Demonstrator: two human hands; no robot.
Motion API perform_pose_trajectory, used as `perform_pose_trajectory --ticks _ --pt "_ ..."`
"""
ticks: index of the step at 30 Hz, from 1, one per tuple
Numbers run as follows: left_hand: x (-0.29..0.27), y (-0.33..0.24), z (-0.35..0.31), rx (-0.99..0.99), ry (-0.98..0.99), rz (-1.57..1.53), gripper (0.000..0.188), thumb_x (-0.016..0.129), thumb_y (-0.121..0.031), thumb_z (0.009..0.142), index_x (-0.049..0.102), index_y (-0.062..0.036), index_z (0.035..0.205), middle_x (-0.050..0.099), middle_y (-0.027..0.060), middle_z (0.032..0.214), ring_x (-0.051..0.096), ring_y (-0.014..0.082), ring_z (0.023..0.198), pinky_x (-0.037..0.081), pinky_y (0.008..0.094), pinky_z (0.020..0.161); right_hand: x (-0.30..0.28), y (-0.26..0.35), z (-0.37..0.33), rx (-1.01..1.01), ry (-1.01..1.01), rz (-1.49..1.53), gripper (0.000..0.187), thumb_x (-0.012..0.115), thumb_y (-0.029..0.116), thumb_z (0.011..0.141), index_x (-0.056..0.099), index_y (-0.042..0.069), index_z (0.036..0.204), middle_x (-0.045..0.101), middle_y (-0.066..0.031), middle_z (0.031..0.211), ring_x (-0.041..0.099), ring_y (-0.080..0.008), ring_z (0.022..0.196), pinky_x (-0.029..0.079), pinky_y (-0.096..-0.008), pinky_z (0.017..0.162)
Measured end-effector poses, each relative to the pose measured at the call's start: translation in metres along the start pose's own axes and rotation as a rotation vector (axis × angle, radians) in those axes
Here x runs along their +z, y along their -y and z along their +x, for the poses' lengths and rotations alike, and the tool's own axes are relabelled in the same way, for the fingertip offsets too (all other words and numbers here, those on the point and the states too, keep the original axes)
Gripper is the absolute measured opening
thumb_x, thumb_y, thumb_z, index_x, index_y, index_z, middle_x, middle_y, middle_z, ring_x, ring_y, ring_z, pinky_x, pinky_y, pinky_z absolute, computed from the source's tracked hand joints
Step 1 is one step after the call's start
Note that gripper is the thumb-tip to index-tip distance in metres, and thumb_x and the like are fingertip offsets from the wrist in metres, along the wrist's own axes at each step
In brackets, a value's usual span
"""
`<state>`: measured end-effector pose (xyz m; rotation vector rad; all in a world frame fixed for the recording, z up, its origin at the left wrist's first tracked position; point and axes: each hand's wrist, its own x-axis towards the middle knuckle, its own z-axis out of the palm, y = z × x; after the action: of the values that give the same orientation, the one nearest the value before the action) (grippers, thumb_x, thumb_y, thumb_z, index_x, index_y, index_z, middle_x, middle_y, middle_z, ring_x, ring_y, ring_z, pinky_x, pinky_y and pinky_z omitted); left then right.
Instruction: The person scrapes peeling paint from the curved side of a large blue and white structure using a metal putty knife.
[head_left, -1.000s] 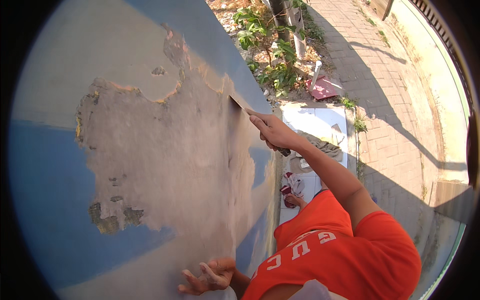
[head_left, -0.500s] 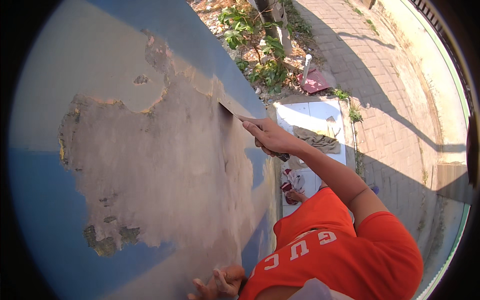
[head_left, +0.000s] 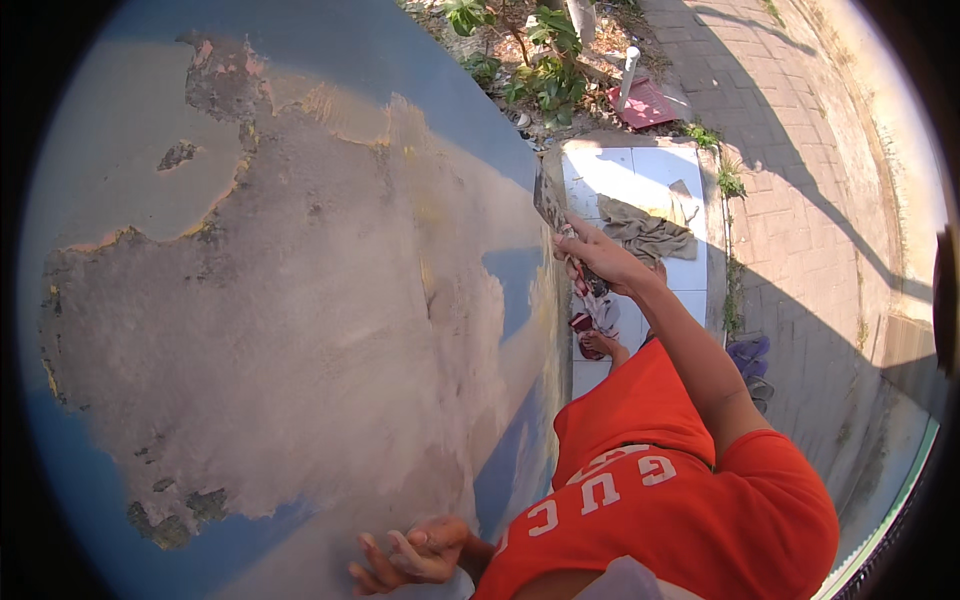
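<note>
Head view: the right hand [head_left: 605,262], right of centre in the upper half, is closed around the handle of a scraper [head_left: 547,197], its blade tilted up beside the edge of the wall [head_left: 330,290]; whether they touch is unclear. At the lower middle, the left hand [head_left: 420,555] is open and seems empty, fingers loosely curled near the wall. If the blade turned on its corner, it could gouge the smooth grey patch [head_left: 330,360]. Catching the ragged paint rim at upper left could lift more flakes. A loosened grip could drop the scraper onto the white tiles [head_left: 685,275], near the bare foot [head_left: 605,345]. The maroon-and-white cloth [head_left: 590,322] beside that foot might slide if stepped on.
</note>
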<state>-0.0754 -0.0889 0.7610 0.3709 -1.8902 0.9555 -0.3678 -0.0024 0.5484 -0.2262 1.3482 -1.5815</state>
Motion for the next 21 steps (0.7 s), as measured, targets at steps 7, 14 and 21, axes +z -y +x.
perform_pose_trajectory --ticks 7,14,21 --pt "0.011 -0.009 -0.011 -0.024 0.089 -0.230 0.031 0.052 -0.030 0.095 0.065 -0.0034 0.103 0.068 0.0209 0.104 0.060 0.0340 0.104 0.036 0.0543 0.103 0.009 -0.085 -0.061 0.372 0.017 0.222 0.064 0.056 0.027 0.102 0.024 0.005 0.153 0.054 -0.0032 0.089 0.051 -0.0086 0.055 0.042 -0.0245 0.041" --pt "0.068 -0.124 -0.055 -0.737 1.220 -1.136 0.054 0.055 -0.026 0.100 0.044 0.0044 0.143 0.047 0.0246 0.141 0.043 0.0390 0.135 0.030 0.0520 0.113 0.041 -0.077 -0.096 0.230 0.149 0.147 0.065 0.056 0.015 0.100 0.021 0.005 0.154 0.054 -0.0046 0.086 0.055 -0.0096 0.059 0.047 -0.0249 0.046" --pt "0.073 -0.153 -0.114 -0.949 1.509 -1.353 0.058 0.049 -0.024 0.103 0.030 0.0058 0.150 0.032 0.0260 0.152 0.039 0.0405 0.138 0.033 0.0436 0.113 0.050 -0.073 -0.086 0.169 0.087 0.160 0.052 0.043 0.016 0.105 0.027 0.008 0.155 0.052 -0.0018 0.074 0.051 -0.0086 0.054 0.044 -0.0241 0.048"
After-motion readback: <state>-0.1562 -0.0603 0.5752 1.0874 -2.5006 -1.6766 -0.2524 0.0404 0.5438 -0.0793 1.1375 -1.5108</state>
